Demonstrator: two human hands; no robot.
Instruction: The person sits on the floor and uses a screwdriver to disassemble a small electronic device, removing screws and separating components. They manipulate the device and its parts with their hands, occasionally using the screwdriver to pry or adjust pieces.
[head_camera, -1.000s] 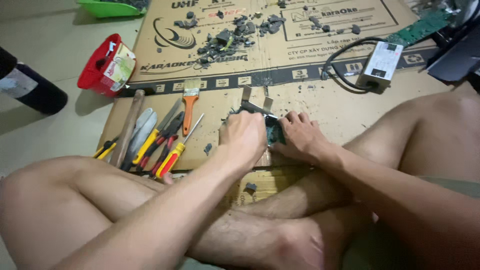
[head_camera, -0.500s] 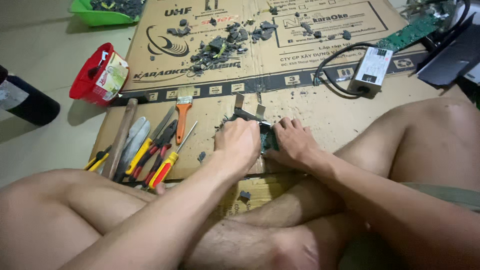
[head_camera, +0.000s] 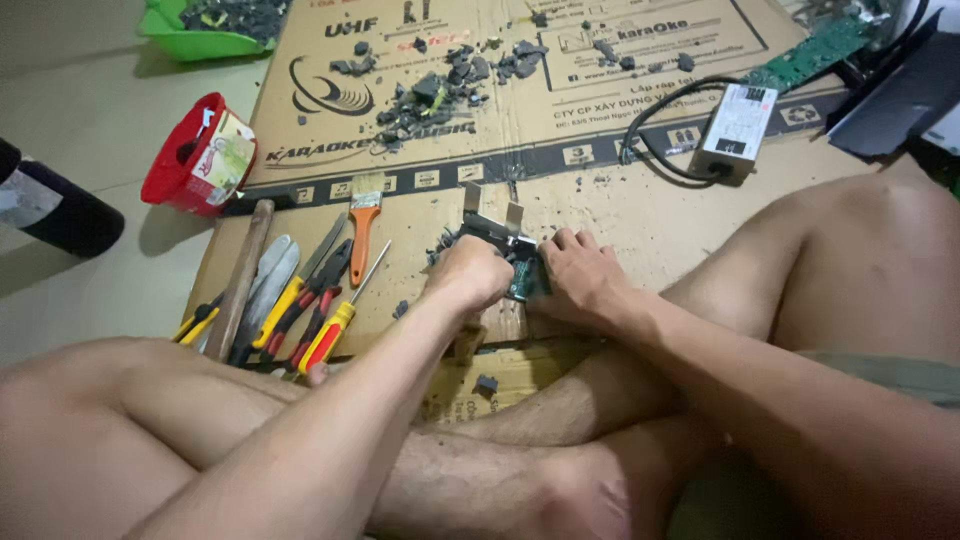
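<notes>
Tally of things on the cardboard

Two hands: left hand (head_camera: 470, 275) and right hand (head_camera: 585, 275), both on one small green circuit board (head_camera: 525, 275). One paintbrush (head_camera: 365, 225), one wooden-handled hammer (head_camera: 245, 275), one yellow-and-red screwdriver (head_camera: 340, 325). One red tub (head_camera: 195, 155), one green tray (head_camera: 195, 40), one grey power adapter (head_camera: 735, 130), one long green board (head_camera: 810, 55), one dark bottle (head_camera: 60, 210)

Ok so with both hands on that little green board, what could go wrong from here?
The left hand and right hand press the green circuit board very close together, so a slip might nick a finger. Dark broken bits strewn over the cardboard lie near bare legs and could scratch skin.
</notes>
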